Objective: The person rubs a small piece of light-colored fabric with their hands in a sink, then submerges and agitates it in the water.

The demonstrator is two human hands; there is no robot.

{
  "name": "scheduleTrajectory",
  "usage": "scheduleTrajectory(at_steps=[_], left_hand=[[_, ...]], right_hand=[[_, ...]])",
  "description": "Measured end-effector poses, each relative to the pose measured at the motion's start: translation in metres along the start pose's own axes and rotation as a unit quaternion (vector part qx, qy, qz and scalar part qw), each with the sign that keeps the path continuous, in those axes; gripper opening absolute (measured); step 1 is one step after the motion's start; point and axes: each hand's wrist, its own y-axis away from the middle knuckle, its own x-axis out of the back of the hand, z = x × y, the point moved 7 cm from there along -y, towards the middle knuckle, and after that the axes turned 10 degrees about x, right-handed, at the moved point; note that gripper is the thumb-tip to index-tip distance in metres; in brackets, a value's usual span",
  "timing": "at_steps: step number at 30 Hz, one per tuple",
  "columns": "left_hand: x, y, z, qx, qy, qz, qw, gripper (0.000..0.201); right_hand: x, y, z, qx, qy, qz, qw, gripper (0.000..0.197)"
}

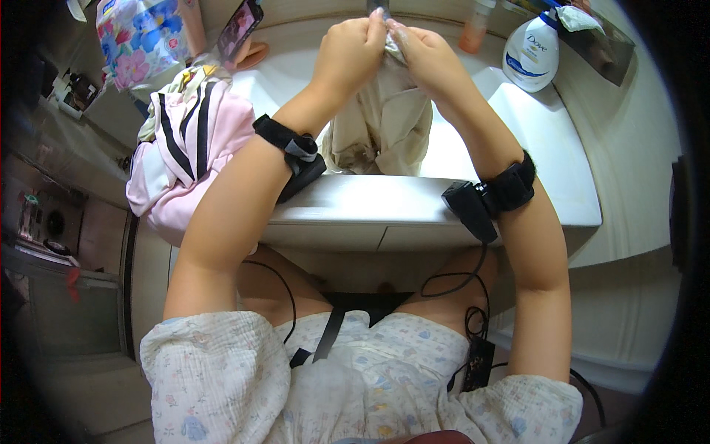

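Note:
Both of my arms reach forward over a white sink (pixel 551 140). My left hand (pixel 353 46) and my right hand (pixel 421 53) meet near the faucet (pixel 379 6), their fingers closed on a wet beige cloth garment (pixel 396 122). The garment hangs from between the hands down into the basin, its lower part bunched in folds. What kind of garment it is, I cannot tell. The thumbs nearly touch at the top of the gripped fabric.
Pink and white clothes with black stripes (pixel 188 140) are heaped on the sink's left edge. Behind them are a floral package (pixel 148 41) and a propped phone (pixel 240 33). At the back right stand a white pump bottle (pixel 532 52) and an orange-tinted bottle (pixel 475 29). Cables (pixel 473 277) hang from my wrist straps.

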Motion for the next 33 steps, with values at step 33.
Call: scheduleTrajectory(at_steps=[33], left_hand=[[-0.008, 0.002, 0.004, -0.049, 0.043, -0.036, 0.997, 0.045]], right_hand=[[0.012, -0.002, -0.003, 0.033, 0.06, 0.029, 0.997, 0.039]])
